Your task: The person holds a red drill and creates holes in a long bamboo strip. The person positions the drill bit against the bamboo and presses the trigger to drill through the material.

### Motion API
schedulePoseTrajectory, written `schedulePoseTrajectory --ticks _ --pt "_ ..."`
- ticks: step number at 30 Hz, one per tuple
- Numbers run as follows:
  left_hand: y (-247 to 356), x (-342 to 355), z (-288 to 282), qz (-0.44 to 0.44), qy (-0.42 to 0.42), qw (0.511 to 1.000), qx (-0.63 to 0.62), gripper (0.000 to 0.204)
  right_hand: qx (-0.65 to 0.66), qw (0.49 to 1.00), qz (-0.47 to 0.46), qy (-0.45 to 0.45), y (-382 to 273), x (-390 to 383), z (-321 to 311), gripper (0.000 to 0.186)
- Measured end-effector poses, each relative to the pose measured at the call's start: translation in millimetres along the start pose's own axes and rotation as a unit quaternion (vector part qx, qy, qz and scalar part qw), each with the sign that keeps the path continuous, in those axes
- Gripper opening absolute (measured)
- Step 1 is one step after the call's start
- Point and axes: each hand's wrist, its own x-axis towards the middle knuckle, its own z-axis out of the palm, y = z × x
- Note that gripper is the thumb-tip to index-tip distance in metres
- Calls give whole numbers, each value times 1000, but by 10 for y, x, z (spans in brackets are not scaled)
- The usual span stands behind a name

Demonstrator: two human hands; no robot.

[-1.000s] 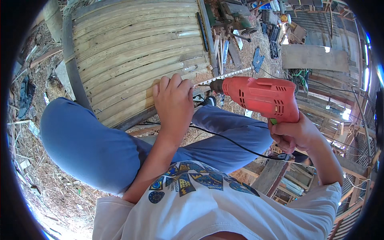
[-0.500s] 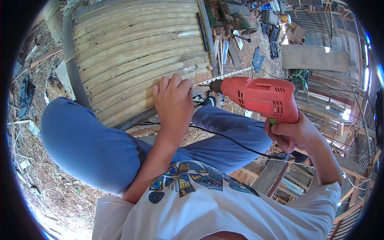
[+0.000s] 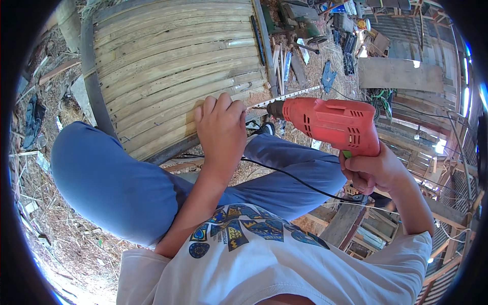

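The right hand (image 3: 373, 172) has its fingers wrapped around the grip of the red plastic power drill (image 3: 330, 122), bit beside the left hand (image 3: 221, 124) above the slatted wooden tabletop (image 3: 173, 57). Left fingers curled; contents undeterminable. Apparent step: drilling; next move requires steady alignment.

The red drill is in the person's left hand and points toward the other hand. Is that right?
Not quite: the head view shows the red drill in the right hand, not the left hand. It does point toward the other hand.
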Motion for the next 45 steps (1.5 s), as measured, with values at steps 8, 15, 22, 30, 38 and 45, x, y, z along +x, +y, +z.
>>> schedulePoseTrajectory --ticks 8,15,22,30,38,45 --pt "-2 0 3 9 7 1000 5 13 -6 1000 12 8 -53 -32 23 27" --pt "-19 -20 31 19 14 1000 4 12 43 999 -26 -20 -27 -88 51 24" --pt "-16 -24 -2 28 4 999 16 11 92 991 -94 -20 169 -300 -204 32" --pt "-23 -17 8 52 -17 998 36 11 221 942 -252 13 674 6 -326 44" --pt "-27 31 -36 70 -57 993 80 14 315 896 -293 -110 1025 902 -327 47" --pt "64 15 -85 54 -94 990 95 13 392 868 -289 -90 1269 1042 -282 53"
